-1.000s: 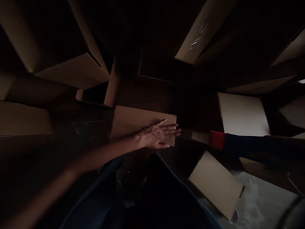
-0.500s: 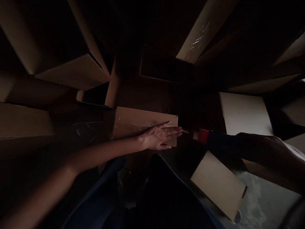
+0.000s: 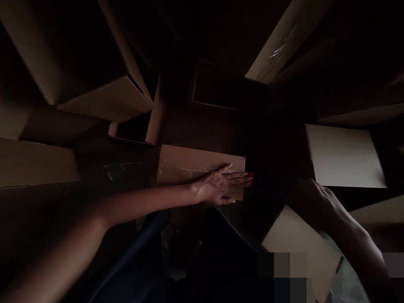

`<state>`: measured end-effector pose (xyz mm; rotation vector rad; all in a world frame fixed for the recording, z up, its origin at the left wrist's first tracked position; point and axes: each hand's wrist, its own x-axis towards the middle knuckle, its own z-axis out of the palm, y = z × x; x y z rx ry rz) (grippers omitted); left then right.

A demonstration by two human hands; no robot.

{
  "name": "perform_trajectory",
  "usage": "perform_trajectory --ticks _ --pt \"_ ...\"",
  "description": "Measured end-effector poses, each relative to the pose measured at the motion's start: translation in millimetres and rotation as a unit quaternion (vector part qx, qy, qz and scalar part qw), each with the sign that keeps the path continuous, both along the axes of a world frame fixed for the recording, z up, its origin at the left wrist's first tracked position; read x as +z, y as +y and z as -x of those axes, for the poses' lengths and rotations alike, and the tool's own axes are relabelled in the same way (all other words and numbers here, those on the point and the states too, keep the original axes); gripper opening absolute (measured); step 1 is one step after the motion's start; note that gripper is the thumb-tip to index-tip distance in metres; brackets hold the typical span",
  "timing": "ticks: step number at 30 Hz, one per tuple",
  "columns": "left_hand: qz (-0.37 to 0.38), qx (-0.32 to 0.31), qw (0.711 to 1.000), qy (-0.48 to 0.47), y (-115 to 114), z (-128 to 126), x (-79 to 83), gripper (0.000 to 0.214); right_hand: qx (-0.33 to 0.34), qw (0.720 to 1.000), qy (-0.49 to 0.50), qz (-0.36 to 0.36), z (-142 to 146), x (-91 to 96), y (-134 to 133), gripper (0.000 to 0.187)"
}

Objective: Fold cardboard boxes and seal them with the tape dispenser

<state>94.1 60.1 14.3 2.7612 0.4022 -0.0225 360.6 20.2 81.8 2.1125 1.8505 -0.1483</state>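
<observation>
A closed cardboard box [image 3: 186,162] lies in the middle, with a strip of clear tape along its top seam. My left hand [image 3: 217,185] rests flat on the box's right part, fingers spread, the tips by its right edge. Right of the box, my right hand [image 3: 311,189] is closed round what looks like a tape dispenser with a red end [image 3: 250,179] and a dark blue body. That red end is at the box's right edge, against my left fingertips. Deep shadow hides most of the dispenser and my right fingers.
Cardboard boxes stand all round: a large open one [image 3: 107,99] at upper left, one [image 3: 38,162] at left, a pale one [image 3: 345,155] at right and another [image 3: 299,235] at lower right. Crumpled clear plastic [image 3: 121,172] lies left of the middle box. My knees are just below it.
My right hand has moved left, bringing the dispenser's red end up to the box's right edge. My left hand stays flat on the box. The whole view has shifted slightly.
</observation>
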Motion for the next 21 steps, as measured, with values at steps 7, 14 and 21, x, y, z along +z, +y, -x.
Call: perform_trajectory --ticks 7,14,21 --pt "-0.016 -0.009 1.0 0.013 1.5 -0.4 1.0 0.067 0.011 0.996 0.003 0.088 41.0 -16.0 2.1 0.027" --pt "-0.034 -0.007 0.999 0.02 1.4 1.4 5.8 0.067 -0.029 0.994 -0.01 0.108 52.5 -29.8 -17.4 0.045" --pt "-0.04 0.008 0.999 0.024 -0.3 -0.5 7.1 0.064 -0.068 0.995 0.024 0.062 71.6 -33.5 -21.3 0.033"
